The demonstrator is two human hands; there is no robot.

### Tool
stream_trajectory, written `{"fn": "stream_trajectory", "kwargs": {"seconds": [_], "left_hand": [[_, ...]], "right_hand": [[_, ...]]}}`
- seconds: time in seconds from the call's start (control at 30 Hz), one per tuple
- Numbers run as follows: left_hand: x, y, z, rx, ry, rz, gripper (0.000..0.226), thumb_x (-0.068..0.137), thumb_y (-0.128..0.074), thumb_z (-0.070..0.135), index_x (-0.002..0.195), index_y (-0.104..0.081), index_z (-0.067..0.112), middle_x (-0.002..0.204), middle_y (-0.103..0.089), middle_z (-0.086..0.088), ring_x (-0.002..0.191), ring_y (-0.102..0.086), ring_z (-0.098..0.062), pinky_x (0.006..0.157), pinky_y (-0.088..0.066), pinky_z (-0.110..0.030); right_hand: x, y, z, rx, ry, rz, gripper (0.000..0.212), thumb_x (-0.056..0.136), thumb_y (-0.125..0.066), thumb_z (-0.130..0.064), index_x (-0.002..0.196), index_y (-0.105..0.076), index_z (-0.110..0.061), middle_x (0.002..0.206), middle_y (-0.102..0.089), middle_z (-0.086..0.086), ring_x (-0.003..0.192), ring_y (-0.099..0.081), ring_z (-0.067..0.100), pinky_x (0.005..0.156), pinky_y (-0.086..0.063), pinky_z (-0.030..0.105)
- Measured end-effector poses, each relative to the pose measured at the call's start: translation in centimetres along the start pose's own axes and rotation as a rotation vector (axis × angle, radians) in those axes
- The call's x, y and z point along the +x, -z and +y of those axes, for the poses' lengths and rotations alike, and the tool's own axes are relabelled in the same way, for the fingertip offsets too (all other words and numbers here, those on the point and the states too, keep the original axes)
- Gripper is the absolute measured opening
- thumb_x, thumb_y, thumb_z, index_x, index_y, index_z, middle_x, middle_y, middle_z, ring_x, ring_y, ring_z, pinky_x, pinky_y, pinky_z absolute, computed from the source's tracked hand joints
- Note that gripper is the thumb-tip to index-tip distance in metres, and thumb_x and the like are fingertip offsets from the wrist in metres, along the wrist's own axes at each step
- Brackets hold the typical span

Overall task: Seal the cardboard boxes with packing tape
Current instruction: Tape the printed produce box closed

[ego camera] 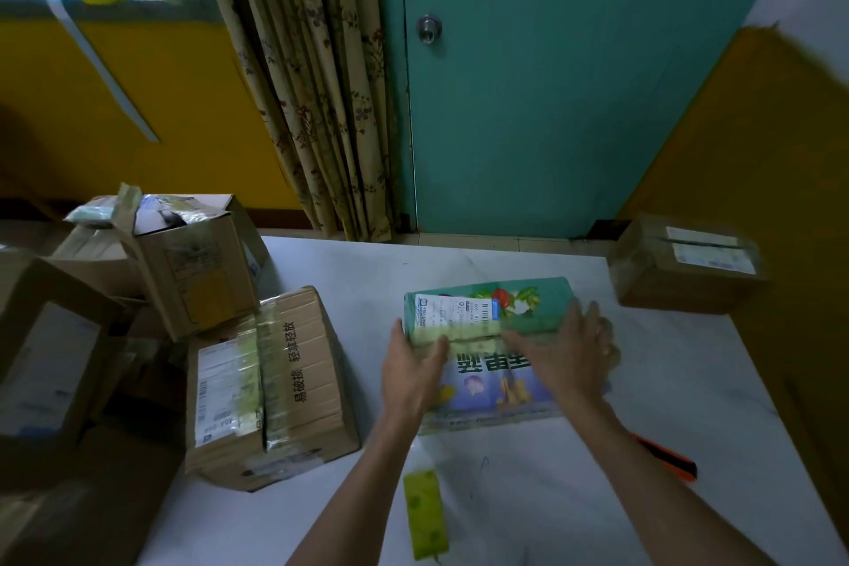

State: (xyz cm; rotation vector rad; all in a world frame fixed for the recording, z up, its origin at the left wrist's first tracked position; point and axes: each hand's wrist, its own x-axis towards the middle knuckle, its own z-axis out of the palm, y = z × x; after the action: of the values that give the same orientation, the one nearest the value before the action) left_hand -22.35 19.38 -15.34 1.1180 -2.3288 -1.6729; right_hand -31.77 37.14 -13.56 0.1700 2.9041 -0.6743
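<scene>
White worktop (574,496) is filling the low half of the head view. Behind it a teal door (551,106) is standing shut at 12 o'clock, and a flowery curtain (312,106) is hanging at 11 o'clock.

A colourful box (482,386) is lying in the middle of the worktop. A strip of greenish tape (473,331) is running across its top, over the line where the flaps are meeting. The left hand (411,375) is pressing down on the box at its 9 o'clock side. The right hand (569,354) is lying flat on the 3 o'clock side. The grip of each hand is spread, with the fingers out flat and holding nothing. I think the hands are rubbing the tape down so it sticks. The picture is a bit blurry here.

At 9 o'clock a brown box (294,372) is sitting near the colourful one, and it is already wearing tape over its top. At 2 o'clock a small brown box (684,267) is sitting at the worktop's far edge, and it is looking shut too. At 10 o'clock an open box (197,262) is standing with its flaps up, so it is waiting for tape. More boxes are piling up at the far left.

At 6 o'clock a green tape roll (425,515) is lying close to the person. At 4 o'clock an orange cutter (666,457) is peeking out beside the right arm.

So part of the job is looking done, and some boxes are left.
</scene>
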Motion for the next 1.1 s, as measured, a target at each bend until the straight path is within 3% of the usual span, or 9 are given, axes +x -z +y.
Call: {"fn": "stream_trajectory", "kwargs": {"seconds": [0.1,0.23,0.47,0.63,0.73,0.8,0.87,0.93,1.1], "left_hand": [[0.6,-1.6,1.8,0.184,0.030,0.032,0.121,0.069,-0.067,0.080,0.158,-0.015,0.017,0.140,-0.051,-0.005,0.127,-0.055,-0.029,0.100,-0.048,-0.049],[0.7,-3.2,3.2,0.405,0.049,0.101,0.132,0.070,-0.070,0.079,0.160,-0.001,0.011,0.141,-0.042,-0.012,0.128,-0.047,-0.032,0.096,-0.047,-0.049],[1.2,-3.1,1.7,0.435,-0.021,0.168,0.092,0.090,-0.058,0.067,0.153,-0.021,0.012,0.132,-0.052,-0.010,0.116,-0.058,-0.032,0.087,-0.050,-0.047],[1.4,-2.5,0.7,0.311,-0.100,0.234,0.036,0.104,-0.041,0.048,0.127,-0.046,0.021,0.115,-0.068,-0.004,0.093,-0.067,-0.023,0.079,-0.053,-0.039],[1.3,-3.0,1.1,0.358,-0.077,0.250,0.051,0.104,-0.037,0.051,0.140,-0.038,0.014,0.130,-0.059,-0.010,0.108,-0.062,-0.028,0.089,-0.054,-0.051],[0.9,-3.9,2.1,0.508,-0.034,0.212,0.087,0.096,-0.040,0.067,0.154,-0.019,0.006,0.155,-0.037,-0.019,0.134,-0.045,-0.034,0.105,-0.042,-0.057],[0.3,-4.6,3.0,0.633,0.007,0.151,0.117,0.084,-0.040,0.085,0.159,0.001,0.005,0.166,-0.011,-0.019,0.149,-0.023,-0.037,0.113,-0.025,-0.064],[0.4,-4.9,3.2,0.654,0.030,0.133,0.125,0.079,-0.040,0.090,0.159,0.009,0.008,0.167,-0.005,-0.018,0.150,-0.017,-0.038,0.114,-0.022,-0.065],[0.8,-5.1,3.0,0.619,-0.003,0.155,0.117,0.081,-0.050,0.083,0.161,0.001,0.015,0.157,-0.023,-0.017,0.137,-0.034,-0.034,0.106,-0.037,-0.052]], "right_hand": [[2.4,0.8,0.8,0.065,-0.164,-0.176,0.145,0.054,-0.065,-0.089,0.156,-0.001,-0.007,0.163,-0.013,0.016,0.145,-0.022,0.039,0.114,-0.024,0.058],[2.1,-0.5,0.0,-0.026,-0.123,-0.114,0.142,0.056,-0.058,-0.093,0.153,-0.008,-0.002,0.151,-0.030,0.018,0.134,-0.037,0.038,0.105,-0.036,0.052],[2.9,-0.8,1.8,0.102,-0.031,0.038,0.070,0.084,-0.065,-0.060,0.121,-0.051,-0.003,0.118,-0.056,0.018,0.101,-0.060,0.040,0.073,-0.046,0.040],[3.5,-0.6,3.0,0.131,0.024,0.097,0.041,0.100,-0.051,-0.041,0.115,-0.059,-0.004,0.111,-0.064,0.021,0.096,-0.061,0.040,0.075,-0.046,0.041],[2.9,-0.7,1.8,0.010,-0.037,-0.011,0.074,0.095,-0.046,-0.060,0.139,-0.039,-0.001,0.134,-0.050,0.022,0.117,-0.052,0.040,0.093,-0.045,0.049],[1.9,-1.0,0.2,-0.098,-0.093,-0.076,0.122,0.073,-0.046,-0.088,0.151,-0.016,0.000,0.149,-0.032,0.019,0.133,-0.036,0.038,0.106,-0.031,0.056],[1.2,-1.4,-0.9,-0.159,-0.113,-0.099,0.148,0.053,-0.041,-0.103,0.152,-0.003,0.001,0.153,-0.020,0.018,0.140,-0.025,0.039,0.112,-0.019,0.060],[1.0,-1.8,-1.3,-0.162,-0.104,-0.069,0.154,0.047,-0.039,-0.105,0.151,-0.002,0.001,0.152,-0.020,0.018,0.139,-0.024,0.039,0.114,-0.017,0.060],[1.2,-2.0,-1.1,-0.175,-0.072,0.033,0.146,0.051,-0.051,-0.099,0.151,-0.011,0.000,0.142,-0.032,0.019,0.125,-0.037,0.038,0.104,-0.032,0.050]]}}
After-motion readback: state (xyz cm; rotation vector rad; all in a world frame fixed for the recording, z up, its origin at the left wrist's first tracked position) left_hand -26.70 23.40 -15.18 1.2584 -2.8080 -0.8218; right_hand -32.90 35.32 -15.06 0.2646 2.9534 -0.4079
